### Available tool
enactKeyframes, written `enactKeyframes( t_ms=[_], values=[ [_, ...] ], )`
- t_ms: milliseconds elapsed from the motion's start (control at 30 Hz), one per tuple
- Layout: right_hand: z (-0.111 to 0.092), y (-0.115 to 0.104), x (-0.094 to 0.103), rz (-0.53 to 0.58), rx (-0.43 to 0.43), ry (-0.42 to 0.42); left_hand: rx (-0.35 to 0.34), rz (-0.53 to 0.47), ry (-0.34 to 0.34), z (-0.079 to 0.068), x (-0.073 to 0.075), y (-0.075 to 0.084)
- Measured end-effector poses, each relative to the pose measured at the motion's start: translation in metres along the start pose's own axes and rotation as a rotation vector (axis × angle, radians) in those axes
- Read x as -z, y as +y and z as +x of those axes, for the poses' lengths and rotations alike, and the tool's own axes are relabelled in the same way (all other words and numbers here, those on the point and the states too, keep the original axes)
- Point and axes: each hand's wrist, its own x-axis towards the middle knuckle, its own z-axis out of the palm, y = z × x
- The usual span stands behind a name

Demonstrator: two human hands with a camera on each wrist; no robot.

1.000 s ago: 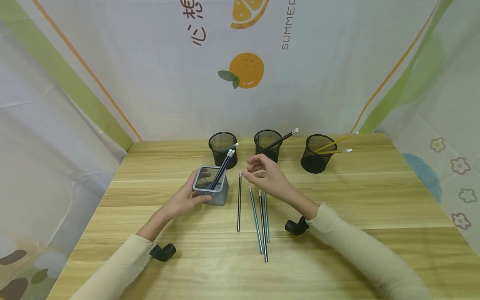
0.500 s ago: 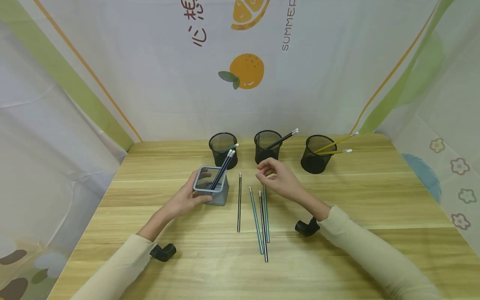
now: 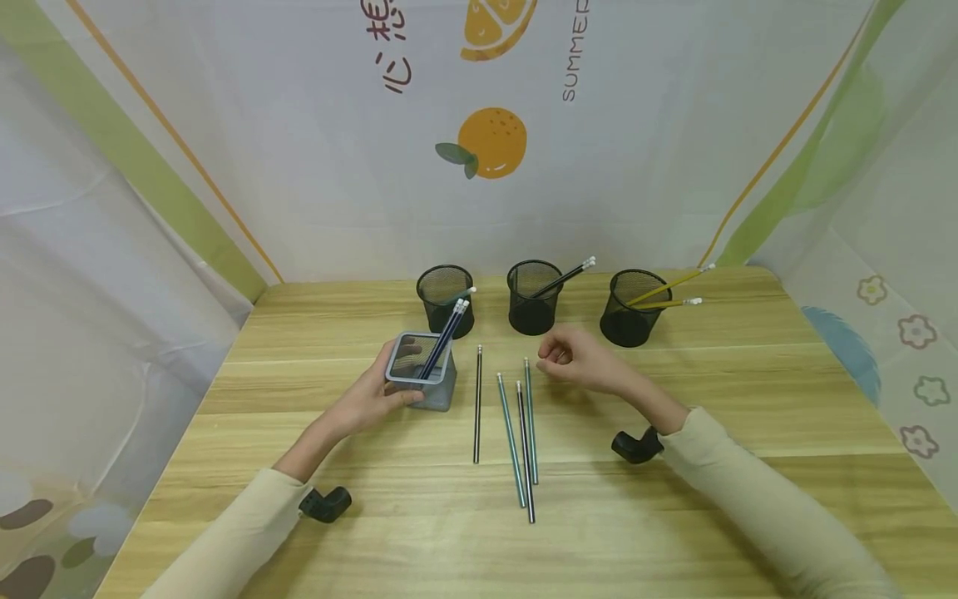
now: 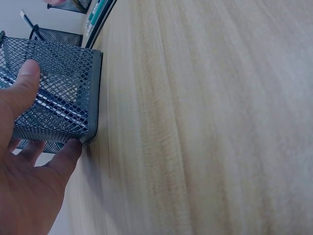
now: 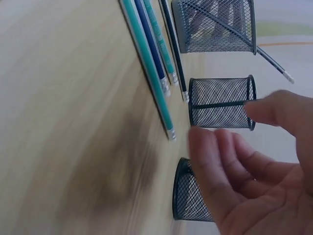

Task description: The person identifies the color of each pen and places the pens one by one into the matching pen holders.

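My left hand [image 3: 368,405] grips a square grey mesh pencil holder [image 3: 437,397] standing on the table, thumb on the near side in the left wrist view. Two dark blue pencils [image 3: 444,340] lean inside it with white erasers up. My right hand [image 3: 580,359] hovers with loosely bent fingers, thumb apart and nothing between them. Nearest to it lies a teal pencil [image 5: 152,78]. Beside that one are a dark blue pencil [image 3: 525,449] and another teal pencil [image 3: 511,433]. A black pencil [image 3: 477,412] lies alone, just right of the holder.
Three round black mesh cups stand along the back edge. The left cup [image 3: 440,318] has a teal pencil, the middle cup [image 3: 532,317] black pencils, the right cup [image 3: 627,325] two yellow pencils. A printed white curtain [image 3: 337,183] hangs behind the wooden table [image 3: 314,324].
My right hand has moved to the right and slightly nearer, away from the black pencil, uncovering the teal pencil's eraser end. The left hand and square holder have stayed put.
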Motion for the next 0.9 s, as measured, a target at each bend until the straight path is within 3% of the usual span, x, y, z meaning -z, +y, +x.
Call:
enactKeyframes(
  t_ms=[267,500,900],
  values=[
    [-0.007,0.005,0.002,-0.071,-0.069,-0.024,0.010,-0.022,-0.003,0.002,-0.001,-0.002],
    [-0.007,0.008,-0.005,0.006,-0.186,-0.044,0.005,-0.019,-0.002,0.002,0.000,-0.002],
    [0.010,0.001,-0.019,-0.060,-0.304,-0.073,0.008,0.008,0.003,0.001,-0.001,0.000]
  ],
)
